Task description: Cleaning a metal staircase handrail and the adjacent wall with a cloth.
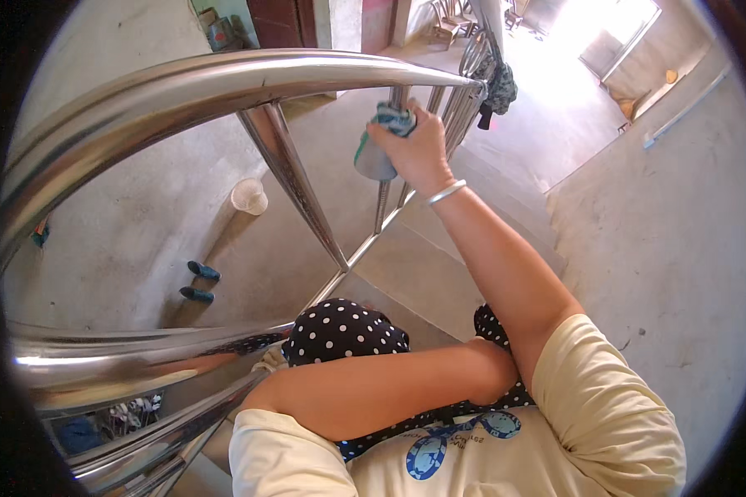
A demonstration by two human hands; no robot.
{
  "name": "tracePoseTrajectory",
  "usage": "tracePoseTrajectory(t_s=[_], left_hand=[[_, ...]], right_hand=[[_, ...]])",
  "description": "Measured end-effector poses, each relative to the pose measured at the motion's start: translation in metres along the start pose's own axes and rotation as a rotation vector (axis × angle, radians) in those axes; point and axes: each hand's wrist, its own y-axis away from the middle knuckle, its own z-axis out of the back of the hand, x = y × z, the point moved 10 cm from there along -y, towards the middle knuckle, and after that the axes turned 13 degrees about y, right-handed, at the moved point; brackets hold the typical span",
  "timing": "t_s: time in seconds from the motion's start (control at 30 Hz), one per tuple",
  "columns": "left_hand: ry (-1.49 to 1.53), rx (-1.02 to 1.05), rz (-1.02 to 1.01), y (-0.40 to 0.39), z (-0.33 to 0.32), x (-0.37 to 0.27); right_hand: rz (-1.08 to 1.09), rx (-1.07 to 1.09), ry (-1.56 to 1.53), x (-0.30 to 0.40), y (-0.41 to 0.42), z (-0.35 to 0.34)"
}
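Note:
My right hand (418, 146), with a pale bangle at its wrist, is stretched forward over the stair railing. It grips a folded cloth (378, 158), grey with a green edge and a teal-and-white part, wrapped against a metal baluster (380, 208). Just above it runs the shiny metal handrail (323, 73). A thicker baluster (292, 180) slants down to the bottom rail (363, 251) on the near side. My left forearm crosses my lap over black polka-dot fabric (348, 329). Its end, my left hand (494, 373), is bent down near my right elbow; its fingers are hidden.
Concrete steps (410, 255) descend beside the railing. Dark patterned fabric (502, 90) hangs at the rail's far end. On the floor below stand a white wastebasket (248, 197) and dark footwear (204, 271). Another metal rail (161, 357) runs at lower left. Wooden chairs (454, 22) stand far back.

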Motion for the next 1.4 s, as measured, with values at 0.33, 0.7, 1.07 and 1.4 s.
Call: tracePoseTrajectory(t_s=[0.33, 0.7, 1.07, 1.4], left_hand=[[0.035, -0.113, -0.004, 0.003, 0.002, 0.000], [0.069, -0.163, 0.024, 0.015, 0.021, 0.014], [0.037, -0.010, 0.173, -0.018, -0.001, 0.037], [0.042, -0.124, 0.140, -0.001, 0.021, 0.032]], right_hand=[[-0.369, 0.620, 0.263, -0.192, 0.080, -0.127], [-0.027, -0.015, -0.498, -0.058, 0.034, 0.016], [1.155, 0.017, -0.315, 0.327, 0.121, 0.087], [1.026, 0.074, -0.039, 0.212, 0.053, 0.074]])
